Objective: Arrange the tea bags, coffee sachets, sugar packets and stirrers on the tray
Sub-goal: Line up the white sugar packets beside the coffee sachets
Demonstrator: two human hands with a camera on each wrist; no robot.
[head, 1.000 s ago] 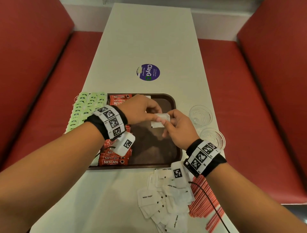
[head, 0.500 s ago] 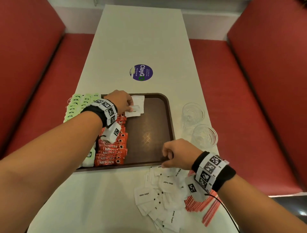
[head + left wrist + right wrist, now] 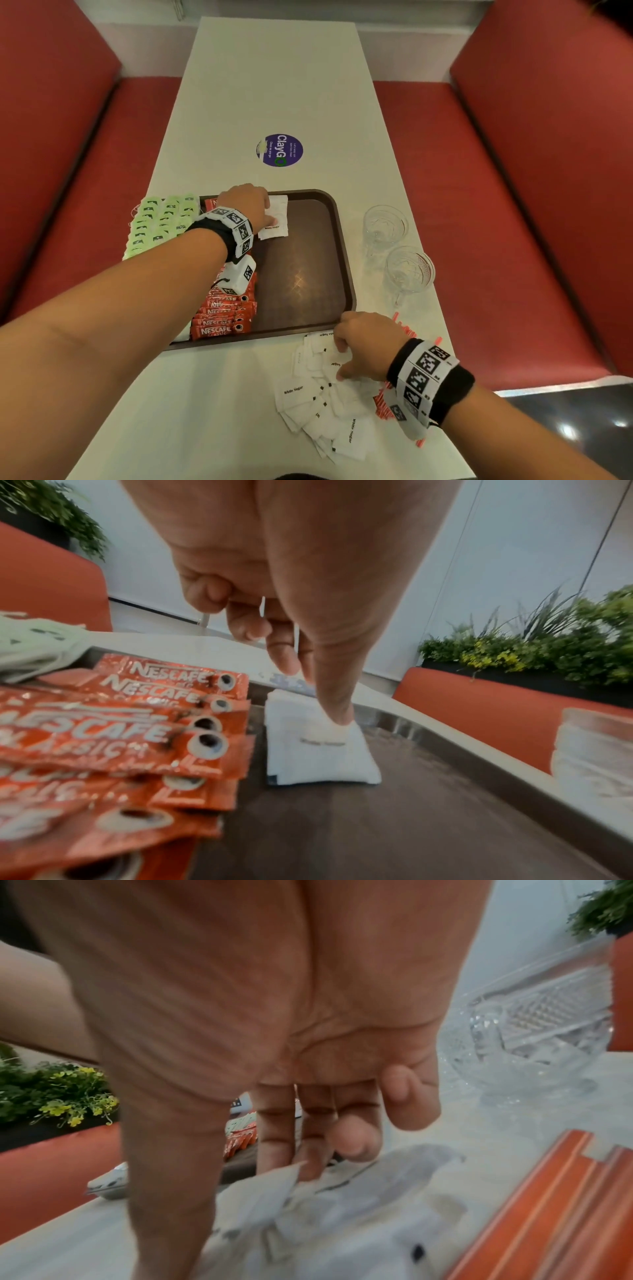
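Left hand (image 3: 248, 205) pressed a straight finger on the white paper sugar packet (image 3: 275, 222) in the brown plastic tray (image 3: 344, 260); right hand (image 3: 366, 346) pinched among loose sugar packets (image 3: 322, 407) on the bench

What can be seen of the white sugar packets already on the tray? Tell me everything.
The sugar packets on the tray are white paper sachets, flat and slightly pillowy, stacked in a small overlapping pile; the top one reads "White Sugar" in black. They lie at the far end of the brown tray, just right of the red Nescafe sachets. The left hand presses a straight fingertip onto the top packet. How many are stacked is unclear.
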